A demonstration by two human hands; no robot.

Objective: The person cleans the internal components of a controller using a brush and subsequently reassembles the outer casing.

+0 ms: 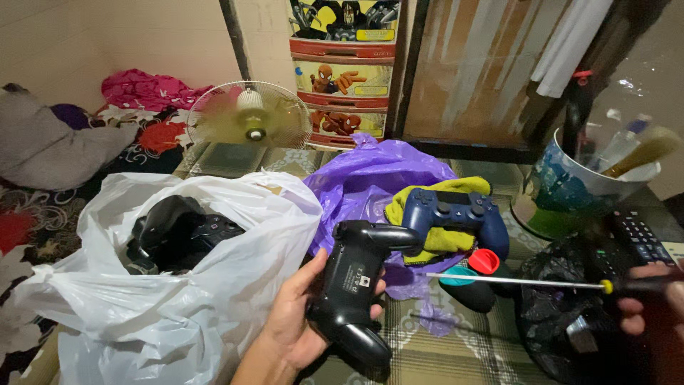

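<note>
Low in the middle, the left hand (296, 314) gripped a black controller (354, 281) back side up, just beside a white bag (178, 299) holding more dark controllers (182, 232). At the right edge, the right hand (652, 303) was closed on a screwdriver (527, 283), its shaft pointing left toward the black controller. Behind them, a blue controller (456, 214) lay on a yellow cloth (445, 239) against a purple bag (370, 178).
</note>
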